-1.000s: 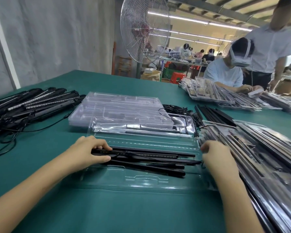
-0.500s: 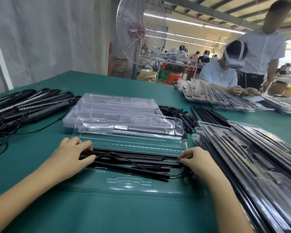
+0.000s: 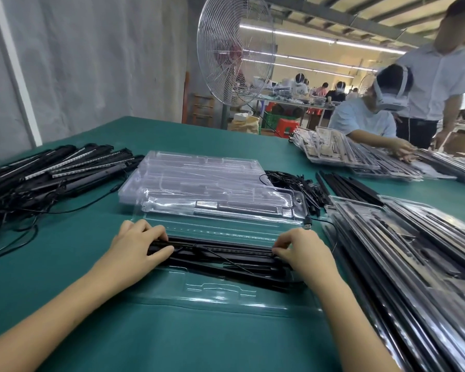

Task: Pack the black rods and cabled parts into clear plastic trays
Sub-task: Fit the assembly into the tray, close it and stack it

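An open clear plastic tray (image 3: 220,295) lies on the green table in front of me. Several black rods (image 3: 220,251) with a thin black cable lie across its middle. My left hand (image 3: 137,247) grips the left ends of the rods, thumb under, fingers curled over the top. My right hand (image 3: 304,252) pinches the right ends with bent fingers. A USB plug (image 3: 308,224) lies just beyond my right hand.
A stack of empty clear trays (image 3: 199,181) sits behind. Loose black rods with cables (image 3: 54,173) lie at left, thin black rods (image 3: 344,186) and cabled parts (image 3: 293,181) at back right, packed trays (image 3: 414,251) at right. Two people work across the table by a fan (image 3: 235,52).
My right hand came in from the tray's right edge onto the right ends of the rods. My left hand stayed on the left ends. The rods now lie closer together.
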The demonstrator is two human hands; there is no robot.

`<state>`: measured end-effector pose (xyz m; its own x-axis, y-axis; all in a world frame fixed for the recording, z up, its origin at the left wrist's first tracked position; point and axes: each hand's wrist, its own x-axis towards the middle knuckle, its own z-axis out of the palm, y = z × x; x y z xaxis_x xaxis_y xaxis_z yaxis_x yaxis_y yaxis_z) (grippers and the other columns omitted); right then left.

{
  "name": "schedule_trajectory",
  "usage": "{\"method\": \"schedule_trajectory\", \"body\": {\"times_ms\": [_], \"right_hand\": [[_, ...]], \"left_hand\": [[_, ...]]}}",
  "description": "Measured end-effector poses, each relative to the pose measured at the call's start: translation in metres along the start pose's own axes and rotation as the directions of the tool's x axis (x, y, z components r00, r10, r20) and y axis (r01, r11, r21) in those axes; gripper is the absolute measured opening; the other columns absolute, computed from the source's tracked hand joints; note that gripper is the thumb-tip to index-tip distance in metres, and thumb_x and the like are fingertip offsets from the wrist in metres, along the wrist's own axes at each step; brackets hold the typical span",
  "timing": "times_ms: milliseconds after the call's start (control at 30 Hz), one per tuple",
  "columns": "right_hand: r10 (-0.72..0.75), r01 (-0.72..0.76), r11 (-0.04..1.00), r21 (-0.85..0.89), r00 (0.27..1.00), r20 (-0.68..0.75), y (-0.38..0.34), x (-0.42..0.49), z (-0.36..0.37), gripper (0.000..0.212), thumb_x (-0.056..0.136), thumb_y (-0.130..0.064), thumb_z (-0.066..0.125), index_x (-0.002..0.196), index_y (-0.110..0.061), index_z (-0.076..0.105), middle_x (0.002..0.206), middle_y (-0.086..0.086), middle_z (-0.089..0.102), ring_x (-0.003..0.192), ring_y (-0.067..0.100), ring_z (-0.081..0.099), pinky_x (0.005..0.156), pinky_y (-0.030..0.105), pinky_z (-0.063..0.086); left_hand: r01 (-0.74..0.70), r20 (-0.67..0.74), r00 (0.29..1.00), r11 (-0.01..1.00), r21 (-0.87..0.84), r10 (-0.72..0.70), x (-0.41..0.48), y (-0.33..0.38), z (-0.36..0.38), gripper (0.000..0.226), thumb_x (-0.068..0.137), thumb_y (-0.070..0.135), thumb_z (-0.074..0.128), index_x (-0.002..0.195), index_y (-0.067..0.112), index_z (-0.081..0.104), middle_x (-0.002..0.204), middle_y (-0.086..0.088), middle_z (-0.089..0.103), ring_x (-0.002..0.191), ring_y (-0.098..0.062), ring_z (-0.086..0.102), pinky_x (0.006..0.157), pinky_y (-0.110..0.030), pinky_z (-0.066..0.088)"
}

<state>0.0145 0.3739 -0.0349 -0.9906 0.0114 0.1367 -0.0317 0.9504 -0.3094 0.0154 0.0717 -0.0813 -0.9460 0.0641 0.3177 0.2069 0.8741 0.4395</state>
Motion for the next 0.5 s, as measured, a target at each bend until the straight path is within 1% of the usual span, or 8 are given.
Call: {"method": "schedule_trajectory", "body": {"times_ms": [67, 100, 133, 233, 300, 333, 400, 500], "right_hand": [[-0.006, 0.005, 0.999, 0.033, 1.0, 0.014, 0.003, 0.003, 0.004, 0.009, 0.086, -0.025, 0.061, 0.085, -0.027, 0.07, 0.088, -0.007, 0.067, 0.082, 0.014, 0.059, 0.065, 0.024, 0.043], [-0.007, 0.005, 0.998, 0.057, 1.0, 0.022, 0.004, 0.005, 0.006, 0.008, 0.086, -0.025, 0.062, 0.083, -0.027, 0.069, 0.085, -0.008, 0.066, 0.081, 0.013, 0.059, 0.065, 0.024, 0.044], [-0.011, 0.009, 0.996, 0.084, 1.0, 0.028, 0.006, 0.006, 0.007, 0.006, 0.086, -0.024, 0.064, 0.081, -0.027, 0.067, 0.081, -0.009, 0.064, 0.078, 0.013, 0.059, 0.066, 0.024, 0.046], [-0.027, 0.021, 0.988, 0.151, 0.999, 0.038, 0.009, 0.007, 0.011, 0.004, 0.084, -0.023, 0.067, 0.08, -0.024, 0.069, 0.075, -0.007, 0.064, 0.076, 0.012, 0.062, 0.073, 0.027, 0.051], [-0.034, 0.027, 0.985, 0.169, 0.999, 0.035, 0.01, 0.006, 0.013, 0.005, 0.084, -0.023, 0.068, 0.08, -0.023, 0.071, 0.073, -0.007, 0.065, 0.075, 0.011, 0.062, 0.073, 0.026, 0.051], [-0.036, 0.032, 0.983, 0.181, 0.999, 0.021, 0.011, 0.006, 0.012, 0.006, 0.084, -0.022, 0.068, 0.079, -0.023, 0.072, 0.073, -0.006, 0.066, 0.073, 0.01, 0.061, 0.071, 0.025, 0.049], [-0.026, 0.039, 0.975, 0.217, 0.998, -0.063, 0.015, 0.007, 0.007, 0.008, 0.084, -0.019, 0.066, 0.081, -0.02, 0.073, 0.078, -0.004, 0.069, 0.069, 0.008, 0.058, 0.066, 0.021, 0.045], [0.071, 0.016, 0.944, 0.329, 0.965, -0.252, 0.025, 0.012, -0.011, 0.017, 0.088, -0.007, 0.056, 0.093, -0.013, 0.071, 0.088, -0.001, 0.068, 0.06, 0.003, 0.051, 0.054, 0.01, 0.038]], "left_hand": [[-0.012, 0.029, 1.0, 1.0, -0.024, 0.013, 0.0, -0.002, -0.003, 0.014, 0.087, 0.047, 0.057, 0.1, 0.045, 0.053, 0.093, 0.017, 0.045, 0.098, -0.008, 0.03, 0.089, -0.027, 0.031], [-0.024, 0.05, 0.998, 0.999, -0.036, 0.026, 0.0, -0.002, -0.005, 0.016, 0.087, 0.048, 0.056, 0.1, 0.051, 0.049, 0.094, 0.019, 0.045, 0.098, -0.007, 0.03, 0.088, -0.026, 0.031], [-0.038, 0.063, 0.997, 0.998, -0.045, 0.041, 0.0, -0.003, -0.008, 0.016, 0.086, 0.047, 0.057, 0.095, 0.055, 0.047, 0.095, 0.02, 0.045, 0.097, -0.005, 0.03, 0.088, -0.026, 0.032], [-0.05, 0.07, 0.996, 0.998, -0.043, 0.053, 0.001, -0.006, -0.014, 0.012, 0.083, 0.047, 0.061, 0.082, 0.054, 0.051, 0.094, 0.021, 0.048, 0.094, -0.003, 0.033, 0.087, -0.028, 0.037], [-0.046, 0.068, 0.997, 0.999, -0.006, 0.046, 0.001, -0.006, -0.014, 0.009, 0.082, 0.052, 0.06, 0.082, 0.053, 0.051, 0.094, 0.022, 0.049, 0.094, -0.001, 0.033, 0.08, -0.027, 0.039], [-0.046, 0.066, 0.997, 0.999, 0.018, 0.044, 0.0, -0.006, -0.014, 0.008, 0.082, 0.054, 0.058, 0.082, 0.053, 0.05, 0.095, 0.023, 0.048, 0.094, 0.0, 0.032, 0.075, -0.025, 0.037], [-0.049, 0.065, 0.997, 0.997, 0.057, 0.046, 0.0, -0.003, -0.012, 0.009, 0.083, 0.057, 0.054, 0.084, 0.053, 0.047, 0.096, 0.023, 0.046, 0.093, 0.0, 0.03, 0.071, -0.023, 0.034], [-0.056, 0.076, 0.996, 0.994, 0.093, 0.049, 0.0, -0.001, -0.011, 0.011, 0.086, 0.055, 0.052, 0.094, 0.048, 0.049, 0.096, 0.022, 0.043, 0.094, -0.004, 0.03, 0.076, -0.025, 0.037]]}}
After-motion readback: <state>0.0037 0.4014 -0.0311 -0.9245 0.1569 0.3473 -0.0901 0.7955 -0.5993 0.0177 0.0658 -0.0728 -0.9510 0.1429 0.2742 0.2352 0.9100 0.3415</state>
